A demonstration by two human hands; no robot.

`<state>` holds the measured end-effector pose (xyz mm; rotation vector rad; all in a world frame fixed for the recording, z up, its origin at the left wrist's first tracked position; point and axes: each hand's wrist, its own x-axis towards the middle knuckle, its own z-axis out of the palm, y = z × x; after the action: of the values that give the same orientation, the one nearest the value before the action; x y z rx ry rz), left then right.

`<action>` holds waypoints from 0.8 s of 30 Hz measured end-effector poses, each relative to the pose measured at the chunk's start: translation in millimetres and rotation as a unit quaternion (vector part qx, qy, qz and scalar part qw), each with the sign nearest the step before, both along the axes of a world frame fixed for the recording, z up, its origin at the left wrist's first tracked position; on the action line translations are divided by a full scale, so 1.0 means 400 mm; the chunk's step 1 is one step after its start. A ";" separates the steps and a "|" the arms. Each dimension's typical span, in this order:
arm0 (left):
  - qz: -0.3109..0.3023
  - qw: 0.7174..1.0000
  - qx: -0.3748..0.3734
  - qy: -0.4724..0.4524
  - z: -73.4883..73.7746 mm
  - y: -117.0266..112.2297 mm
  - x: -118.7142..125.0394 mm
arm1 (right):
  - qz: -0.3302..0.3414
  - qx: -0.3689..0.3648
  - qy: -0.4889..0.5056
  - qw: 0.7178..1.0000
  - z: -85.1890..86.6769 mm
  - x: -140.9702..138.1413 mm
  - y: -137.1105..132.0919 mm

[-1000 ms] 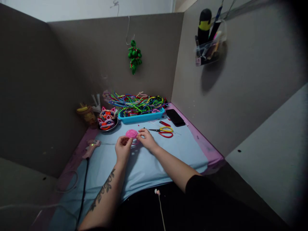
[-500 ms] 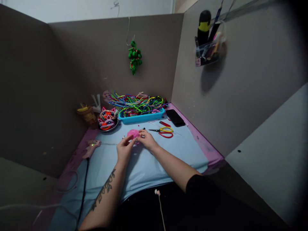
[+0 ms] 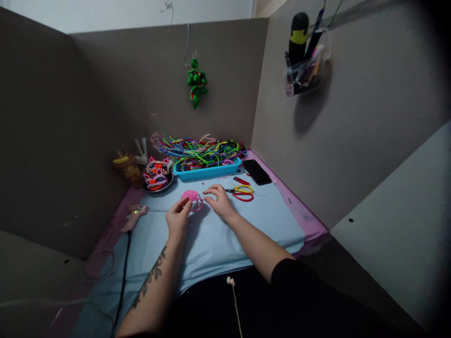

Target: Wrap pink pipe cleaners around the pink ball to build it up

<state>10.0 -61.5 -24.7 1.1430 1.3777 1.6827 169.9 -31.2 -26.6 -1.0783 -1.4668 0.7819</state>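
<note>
My left hand (image 3: 178, 215) pinches a pink pipe-cleaner piece (image 3: 190, 194) at its near edge. The piece has a rounded, fuzzy body with thin loops sticking out on its right side. Just to the right, my right hand (image 3: 219, 202) is apart from it, fingers spread and curved, with nothing visible in them. Scissors (image 3: 243, 192) with one yellow and one red handle lie beyond that hand, their blades partly hidden behind it. All this is over a light blue cloth (image 3: 225, 249).
A blue tray (image 3: 207, 173) heaped with coloured pipe cleaners (image 3: 204, 152) stands at the back. Left of it, a bowl (image 3: 158, 188) holds colourful cat-eared pieces. A pink glue gun (image 3: 134, 218) with a black cord lies left; a phone (image 3: 257, 172) lies right. Partitions enclose the table.
My right hand has let go of the pink piece and moved right, its fingers opening. My left hand has shifted slightly left with the piece, whose loops now show.
</note>
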 end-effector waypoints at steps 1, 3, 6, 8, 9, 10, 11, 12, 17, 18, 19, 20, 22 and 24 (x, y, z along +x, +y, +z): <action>0.003 1.000 0.000 -0.008 -0.001 0.002 -0.001 | -0.012 0.022 -0.036 0.999 0.002 0.006 0.001; 0.004 1.000 -0.001 -0.021 -0.001 0.005 0.000 | -0.001 0.041 -0.079 0.996 0.002 0.009 0.002; -0.001 0.999 -0.004 -0.036 0.000 0.007 0.004 | 0.033 0.036 -0.086 0.995 0.001 0.000 0.002; -0.008 0.999 -0.006 -0.040 0.001 0.007 0.005 | 0.044 0.031 -0.079 0.995 0.000 -0.006 0.000; -0.010 0.999 -0.007 -0.041 0.001 0.007 0.005 | 0.047 0.026 -0.072 0.996 0.001 -0.009 -0.001; -0.013 0.999 -0.009 -0.041 0.002 0.008 0.005 | 0.048 0.018 -0.062 0.997 0.000 -0.011 -0.002; -0.016 0.999 -0.010 -0.039 0.002 0.008 0.005 | 0.048 0.008 -0.050 0.998 0.000 -0.012 -0.003; -0.020 0.999 -0.012 -0.036 0.001 0.008 0.005 | 0.049 -0.004 -0.037 0.998 -0.001 -0.013 -0.003; -0.041 0.999 -0.012 -0.015 -0.001 0.005 0.005 | 0.081 -0.075 0.029 0.993 -0.009 -0.023 -0.001; -0.043 0.999 -0.010 -0.010 -0.001 0.004 0.006 | 0.089 -0.086 0.038 0.992 -0.011 -0.025 0.000; -0.042 0.999 -0.009 -0.004 0.000 0.003 0.006 | 0.097 -0.097 0.045 0.990 -0.012 -0.026 0.000; -0.041 0.999 -0.007 0.002 0.001 0.002 0.007 | 0.101 -0.106 0.051 0.988 -0.014 -0.027 0.001; -0.034 0.999 -0.003 0.015 0.005 -0.002 0.008 | 0.104 -0.118 0.060 0.986 -0.018 -0.026 0.002; -0.027 0.999 0.000 0.029 0.008 -0.006 0.010 | 0.100 -0.126 0.067 0.985 -0.021 -0.025 0.002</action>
<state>13.9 -63.8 -21.3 1.2275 1.3692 1.6236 159.7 -30.2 -35.0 -1.0518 -1.4003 1.1855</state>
